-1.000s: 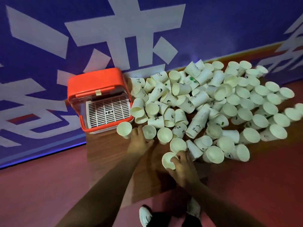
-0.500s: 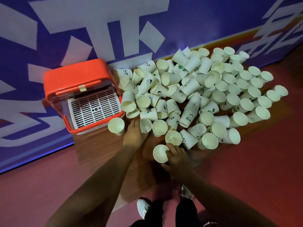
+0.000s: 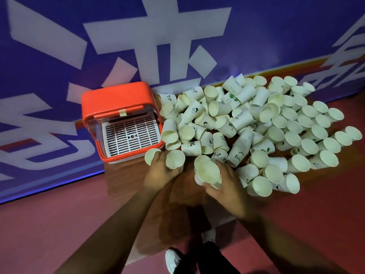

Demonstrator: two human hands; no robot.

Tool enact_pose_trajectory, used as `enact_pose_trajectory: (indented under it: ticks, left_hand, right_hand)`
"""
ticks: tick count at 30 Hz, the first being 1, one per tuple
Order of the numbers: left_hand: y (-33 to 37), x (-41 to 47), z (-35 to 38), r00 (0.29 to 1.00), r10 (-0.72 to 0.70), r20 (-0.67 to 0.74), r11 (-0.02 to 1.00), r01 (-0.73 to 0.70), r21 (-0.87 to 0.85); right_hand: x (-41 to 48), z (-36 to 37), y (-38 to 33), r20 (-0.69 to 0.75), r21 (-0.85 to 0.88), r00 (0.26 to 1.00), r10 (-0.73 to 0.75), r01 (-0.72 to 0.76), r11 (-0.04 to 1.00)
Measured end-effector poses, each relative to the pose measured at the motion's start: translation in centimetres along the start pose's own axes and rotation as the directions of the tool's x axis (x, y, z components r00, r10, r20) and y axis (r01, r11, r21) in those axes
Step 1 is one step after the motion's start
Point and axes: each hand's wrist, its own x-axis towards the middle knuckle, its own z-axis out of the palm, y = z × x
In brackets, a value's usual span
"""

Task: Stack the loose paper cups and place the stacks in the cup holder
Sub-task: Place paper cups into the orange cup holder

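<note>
A big heap of loose white paper cups [image 3: 254,123] covers the wooden table from the middle to the right. The orange cup holder [image 3: 116,99] with a white slatted tray stands at the left of the heap, its front open toward me. My left hand [image 3: 160,173] grips one cup [image 3: 174,159] lifted off the table, mouth toward me; another cup [image 3: 151,156] stands just left of it. My right hand [image 3: 227,182] holds a short stack of cups [image 3: 208,171] near the heap's front edge.
The wooden table [image 3: 126,178] stands against a blue wall with large white characters [image 3: 158,42]. Red floor lies to the left and right. My white shoe [image 3: 173,261] shows below the table's near edge.
My left hand closed on a cup and lifted it. My right hand raised its cup and now holds it nested with others. The view shifted slightly.
</note>
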Motion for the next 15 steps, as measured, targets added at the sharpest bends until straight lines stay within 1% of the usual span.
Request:
enact_pose_trajectory:
  ticks: [3,6,8,13,15]
  left_hand:
    - [0.7,0.1,-2.6,0.999,-0.005,-0.033,1.000,0.004,-0.023]
    - [0.5,0.3,-5.4,0.992,-0.046,-0.120,0.999,0.044,-0.016]
    - [0.4,0.3,-7.3,0.976,-0.090,-0.198,0.996,0.084,-0.042]
    - [0.2,-0.6,-11.6,0.910,-0.224,-0.348,0.972,0.183,-0.147]
    - [-0.5,-0.9,-12.7,0.866,-0.288,-0.408,0.956,0.236,-0.174]
  right_hand:
    - [3.2,-1.1,-0.6,-0.038,0.074,0.999,-0.001,0.004,0.997]
    - [7.1,-1.8,-2.7,-0.033,0.111,0.996,-0.083,0.086,0.990]
    - [9.8,-1.8,-4.5,-0.034,0.149,0.992,-0.121,0.125,0.981]
    - [15.7,-0.3,-8.9,0.081,0.254,0.976,-0.204,0.177,0.951]
    - [17.2,0.5,-10.5,0.129,0.288,0.959,-0.251,0.206,0.935]
